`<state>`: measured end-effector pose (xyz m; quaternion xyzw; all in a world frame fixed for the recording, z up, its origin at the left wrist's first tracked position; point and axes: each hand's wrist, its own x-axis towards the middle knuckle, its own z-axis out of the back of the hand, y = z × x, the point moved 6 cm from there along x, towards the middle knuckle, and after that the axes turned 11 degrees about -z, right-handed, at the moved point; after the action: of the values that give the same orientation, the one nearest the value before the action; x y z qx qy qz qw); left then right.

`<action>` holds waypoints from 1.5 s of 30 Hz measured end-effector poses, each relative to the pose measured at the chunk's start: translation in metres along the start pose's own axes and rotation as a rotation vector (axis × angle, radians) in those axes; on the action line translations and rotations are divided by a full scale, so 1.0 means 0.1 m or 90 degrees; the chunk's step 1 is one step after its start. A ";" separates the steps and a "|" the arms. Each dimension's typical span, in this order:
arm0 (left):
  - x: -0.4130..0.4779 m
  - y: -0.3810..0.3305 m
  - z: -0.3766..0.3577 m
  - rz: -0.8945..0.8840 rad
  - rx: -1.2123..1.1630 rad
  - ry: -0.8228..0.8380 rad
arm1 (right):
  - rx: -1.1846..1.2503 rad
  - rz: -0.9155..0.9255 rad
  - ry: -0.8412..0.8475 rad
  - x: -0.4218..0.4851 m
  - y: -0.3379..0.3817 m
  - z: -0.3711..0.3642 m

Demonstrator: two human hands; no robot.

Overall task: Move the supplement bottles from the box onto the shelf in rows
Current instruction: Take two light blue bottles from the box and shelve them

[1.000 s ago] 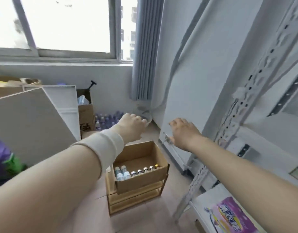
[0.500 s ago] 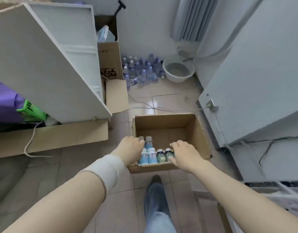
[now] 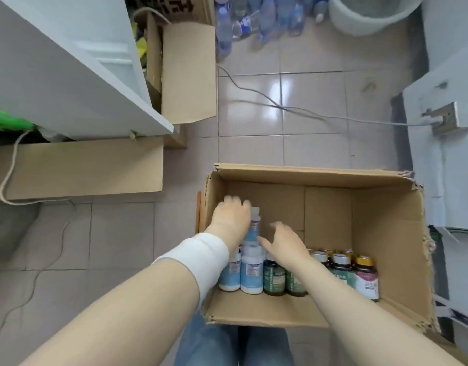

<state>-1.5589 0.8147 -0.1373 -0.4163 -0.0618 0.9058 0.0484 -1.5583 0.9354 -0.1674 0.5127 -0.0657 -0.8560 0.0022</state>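
An open cardboard box (image 3: 385,233) stands on the tiled floor below me. Several supplement bottles stand along its near wall: white-capped blue-labelled ones (image 3: 251,270) at the left, dark green ones (image 3: 273,278) in the middle, dark ones with gold caps (image 3: 364,276) at the right. My left hand (image 3: 231,217) is inside the box at its left side, its fingers round a blue-labelled bottle (image 3: 254,228) behind the near row. My right hand (image 3: 283,241) hovers just right of that bottle with fingers spread, holding nothing. The shelf is out of view.
A white cabinet panel (image 3: 69,75) and flat cardboard (image 3: 77,167) lie to the left. A grey cable (image 3: 280,107) crosses the floor behind the box to a fitting on the white wall panel (image 3: 444,117). Water bottles (image 3: 254,19) and a basin (image 3: 367,11) stand at the back.
My view has dropped from the window and wall to straight down over the box. Both hands have reached into the box, and the left hand has closed round a blue-labelled bottle.
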 end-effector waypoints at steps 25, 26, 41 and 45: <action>0.89 0.35 -0.67 0.180 -0.391 0.043 | 0.250 -0.165 0.046 0.93 -0.59 -0.10; 0.88 0.35 -0.69 0.198 -0.408 0.026 | 0.245 -0.164 0.048 0.95 -0.58 -0.14; -0.10 -0.01 0.42 0.013 -0.890 -0.175 | 0.497 -0.128 -0.003 -0.23 -0.85 0.69; -0.78 -0.25 0.93 -0.096 -1.036 -0.193 | 0.630 -0.119 -0.046 -1.20 -1.03 0.99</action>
<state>-1.5779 0.8221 -0.0155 -0.1894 -0.7312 0.6188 -0.2157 -1.5815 1.0569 -0.0278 0.4259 -0.4171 -0.7363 -0.3202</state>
